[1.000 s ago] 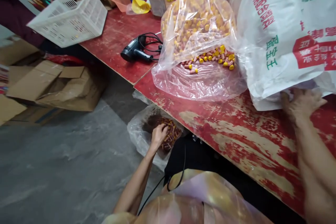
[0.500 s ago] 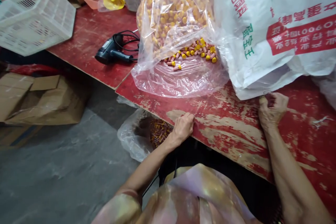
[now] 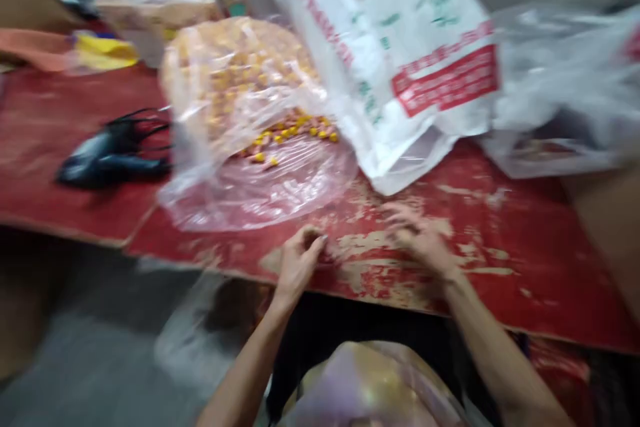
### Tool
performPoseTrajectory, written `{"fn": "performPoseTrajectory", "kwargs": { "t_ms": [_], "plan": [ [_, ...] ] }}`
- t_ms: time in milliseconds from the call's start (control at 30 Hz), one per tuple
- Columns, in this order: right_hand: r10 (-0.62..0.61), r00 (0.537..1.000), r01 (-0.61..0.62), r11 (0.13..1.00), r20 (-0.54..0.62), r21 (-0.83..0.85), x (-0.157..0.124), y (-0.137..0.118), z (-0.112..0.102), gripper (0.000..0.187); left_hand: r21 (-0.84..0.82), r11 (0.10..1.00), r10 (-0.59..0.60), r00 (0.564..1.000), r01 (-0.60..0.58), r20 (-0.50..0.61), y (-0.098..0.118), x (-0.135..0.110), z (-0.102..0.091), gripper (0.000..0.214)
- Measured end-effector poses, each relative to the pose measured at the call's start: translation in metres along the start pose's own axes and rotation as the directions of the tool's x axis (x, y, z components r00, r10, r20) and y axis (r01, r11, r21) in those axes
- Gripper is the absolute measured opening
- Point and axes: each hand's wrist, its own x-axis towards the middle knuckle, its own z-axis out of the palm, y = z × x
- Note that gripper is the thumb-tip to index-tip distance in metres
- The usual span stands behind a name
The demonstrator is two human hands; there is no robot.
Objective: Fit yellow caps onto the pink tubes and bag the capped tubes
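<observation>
Scuffed red worktop [image 3: 540,247], paint worn to tan patches! Upper left of centre, a crinkled, glossy clear bag [image 3: 260,203] bulges with stubby pink pieces [image 3: 295,130], yellow-capped; beside it, a creased white sack [image 3: 395,47]. Lower centre, the left hand [image 3: 301,257] curls, grip unclear; the right hand [image 3: 417,237], blurred, spreads its fingers.

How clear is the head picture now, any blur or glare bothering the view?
Head view: motion blur softens the left hand and right hand, so fine finger detail is lost; head view: glare streaks the clear plastic bag; head view: small print on the white sack is smeared.
</observation>
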Motion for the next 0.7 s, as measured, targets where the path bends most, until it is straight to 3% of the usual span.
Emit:
{"fn": "performPoseTrajectory", "kwargs": {
  "t_ms": [33, 100, 200, 267, 367, 400, 433, 500, 600, 667, 700],
  "plan": [
    [0.019, 0.986, -0.035, 0.995, 0.163, 0.094, -0.008, -0.009, 0.013, 0.024, -0.006, 1.0, 0.015, 1.0, -0.015, 0.014, 0.002, 0.002, 0.011, 0.021],
    [0.035, 0.949, -0.096, 0.979, 0.315, 0.18, -0.013, -0.018, 0.033, 0.021, -0.029, 0.998, 0.052, 0.998, -0.05, 0.041, 0.005, 0.007, 0.031, 0.022],
    [0.127, 0.956, -0.191, 0.954, 0.263, 0.232, -0.01, -0.016, 0.025, 0.022, -0.052, 0.992, 0.122, 0.986, -0.117, 0.116, 0.006, 0.012, 0.048, 0.026],
    [0.187, 0.968, -0.218, 0.956, 0.167, 0.195, -0.009, -0.012, -0.01, 0.024, -0.054, 0.991, 0.133, 0.974, -0.125, 0.185, 0.003, 0.014, 0.044, 0.038],
    [0.304, 0.949, -0.303, 0.953, -0.08, 0.03, -0.009, -0.001, -0.093, 0.028, -0.022, 0.996, 0.086, 0.983, -0.083, 0.165, -0.004, 0.016, 0.024, 0.052],
    [0.362, 0.902, -0.383, 0.923, -0.237, -0.045, -0.011, 0.004, -0.121, 0.029, 0.012, 0.997, 0.069, 0.991, -0.071, 0.115, -0.006, 0.015, 0.016, 0.051],
    [0.378, 0.795, -0.481, 0.869, -0.474, -0.114, -0.013, 0.009, -0.147, 0.029, 0.048, 0.997, 0.052, 0.997, -0.055, 0.065, -0.009, 0.015, 0.008, 0.05],
    [0.321, 0.678, -0.541, 0.827, -0.661, -0.153, -0.022, 0.02, -0.184, 0.034, 0.09, 0.996, -0.001, 1.0, 0.003, -0.022, -0.013, 0.013, -0.006, 0.05],
    [0.21, 0.567, -0.535, 0.829, -0.796, -0.162, -0.043, 0.03, -0.197, 0.046, 0.059, 0.986, -0.147, 0.983, 0.154, -0.11, -0.017, 0.012, -0.02, 0.053],
    [0.144, 0.537, -0.48, 0.863, -0.831, -0.16, -0.055, 0.032, -0.178, 0.053, 0.06, 0.981, -0.171, 0.97, 0.184, -0.171, -0.02, 0.013, -0.026, 0.051],
    [0.138, 0.548, -0.447, 0.882, -0.825, -0.15, -0.058, 0.032, -0.163, 0.054, 0.086, 0.986, -0.123, 0.971, 0.143, -0.207, -0.02, 0.015, -0.029, 0.047]
  ]
}}
